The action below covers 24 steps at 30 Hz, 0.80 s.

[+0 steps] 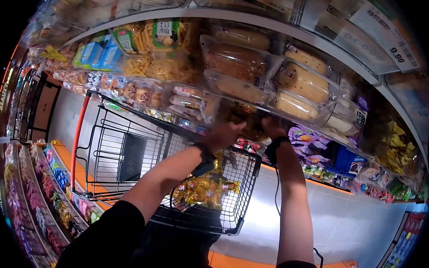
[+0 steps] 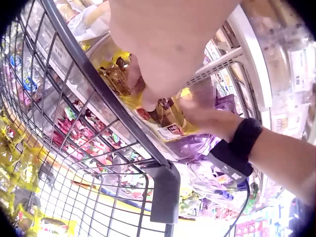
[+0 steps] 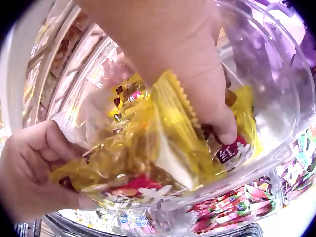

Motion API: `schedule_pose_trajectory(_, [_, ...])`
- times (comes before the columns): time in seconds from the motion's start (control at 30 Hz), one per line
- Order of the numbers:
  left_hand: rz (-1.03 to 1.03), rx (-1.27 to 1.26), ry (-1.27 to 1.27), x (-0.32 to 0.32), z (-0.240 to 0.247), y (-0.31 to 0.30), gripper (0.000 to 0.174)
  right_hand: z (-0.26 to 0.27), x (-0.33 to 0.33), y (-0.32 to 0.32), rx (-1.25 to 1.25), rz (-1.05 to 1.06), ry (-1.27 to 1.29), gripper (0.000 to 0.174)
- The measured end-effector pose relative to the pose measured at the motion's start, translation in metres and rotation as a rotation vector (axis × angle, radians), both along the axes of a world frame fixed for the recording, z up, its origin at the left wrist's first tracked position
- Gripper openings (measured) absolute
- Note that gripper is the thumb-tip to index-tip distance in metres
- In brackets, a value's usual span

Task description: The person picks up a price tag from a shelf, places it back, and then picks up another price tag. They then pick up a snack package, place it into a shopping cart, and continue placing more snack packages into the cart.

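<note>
Yellow-wrapped packets point(image 3: 143, 153) lie in a clear bin point(image 3: 291, 118) on the shelf. In the right wrist view my left hand point(image 3: 37, 170) pinches one at the left, fingers curled at its edge. My right hand point(image 3: 182, 59) reaches down from above, its fingers bent round packets on the right. The left wrist view has both hands, left point(image 2: 163, 54) and right point(image 2: 210, 118), at the same packets point(image 2: 170, 116). In the head view the left hand point(image 1: 226, 134) and right hand point(image 1: 273, 129) are dim and partly hidden under the shelf.
A wire shopping cart point(image 1: 250, 193) stands below my arms, its rim point(image 2: 106, 91) close to the left hand. More yellow packets point(image 1: 200, 191) lie inside. Packaged bread point(image 1: 300, 82) sits above the hands, purple packets point(image 1: 310, 143) to the right. Candy racks point(image 1: 40, 188) stand at left.
</note>
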<state>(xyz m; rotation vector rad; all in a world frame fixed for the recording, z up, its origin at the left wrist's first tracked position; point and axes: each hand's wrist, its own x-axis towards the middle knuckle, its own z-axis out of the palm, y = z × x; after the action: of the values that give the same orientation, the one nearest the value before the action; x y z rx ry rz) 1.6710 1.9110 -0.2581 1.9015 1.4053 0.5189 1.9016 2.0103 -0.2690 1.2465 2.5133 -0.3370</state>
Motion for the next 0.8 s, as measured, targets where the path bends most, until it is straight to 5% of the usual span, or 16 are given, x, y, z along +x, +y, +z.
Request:
schedule_pose_trajectory(0.07, [-0.084, 0.266, 0.452, 0.014, 0.009, -0.004, 0.036, -0.002, -0.004, 0.003, 0.1, -0.142, 0.197, 0.034])
schedule_pose_trajectory(0.13, [-0.108, 0.262, 0.377, 0.033, 0.018, 0.0, 0.029, -0.015, -0.005, 0.005, 0.36, -0.396, 0.64, 0.037])
schedule_pose_trajectory(0.37, [-0.156, 0.299, 0.182, 0.058, 0.035, 0.0, 0.02, -0.029, 0.0, 0.017, 0.315, -0.362, 0.504, 0.041])
schedule_pose_trajectory(0.5, [-0.155, 0.166, 0.138, 0.056, 0.037, 0.002, 0.023, -0.016, 0.0, 0.007, 0.138, -0.459, 0.779, 0.043])
schedule_pose_trajectory(0.57, [-0.091, 0.118, 0.072, 0.058, 0.036, 0.011, 0.024, -0.018, 0.001, 0.006, 0.238, -0.45, 0.611, 0.046])
schedule_pose_trajectory(0.63, [0.008, 0.104, -0.016, 0.063, 0.029, 0.006, 0.025, -0.019, -0.005, 0.0, 0.402, -0.408, 0.68, 0.032])
schedule_pose_trajectory(0.73, [-0.012, 0.075, 0.038, 0.062, 0.019, 0.007, 0.026, -0.015, -0.004, 0.003, 0.315, -0.399, 0.791, 0.033])
schedule_pose_trajectory(0.8, [-0.058, 0.146, -0.019, 0.063, -0.005, 0.013, 0.026, -0.036, -0.001, 0.01, 0.407, -0.325, 0.598, 0.036])
